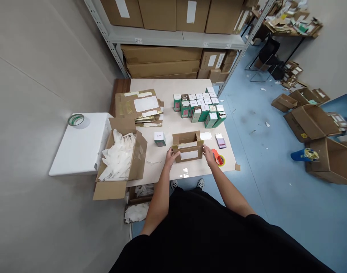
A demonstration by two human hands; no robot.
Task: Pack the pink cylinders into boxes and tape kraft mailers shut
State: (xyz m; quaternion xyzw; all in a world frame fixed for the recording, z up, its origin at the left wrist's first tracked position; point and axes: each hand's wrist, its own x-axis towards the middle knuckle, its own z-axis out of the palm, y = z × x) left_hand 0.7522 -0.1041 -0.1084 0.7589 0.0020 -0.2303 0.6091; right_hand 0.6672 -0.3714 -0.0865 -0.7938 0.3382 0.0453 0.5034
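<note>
A small open cardboard box (179,156) stands near the front edge of the table, white labels on its near side. My left hand (170,157) grips its left end, and my right hand (208,154) holds the right end. Just right of my right hand lies an orange tape dispenser (216,156) with a yellow-edged roll. One small white-and-green carton (160,139) stands left of the box. Behind the box, to the right, are a white paper slip (206,135) and a small purple-and-white stack (220,141).
Several green-and-white cartons (200,108) stand at the back right of the table. Flattened cardboard (137,104) is stacked at the back left. A large box (139,153) of white packing material (119,157) is at left, near a tape roll (76,120). A loaded shelf (173,38) rises behind.
</note>
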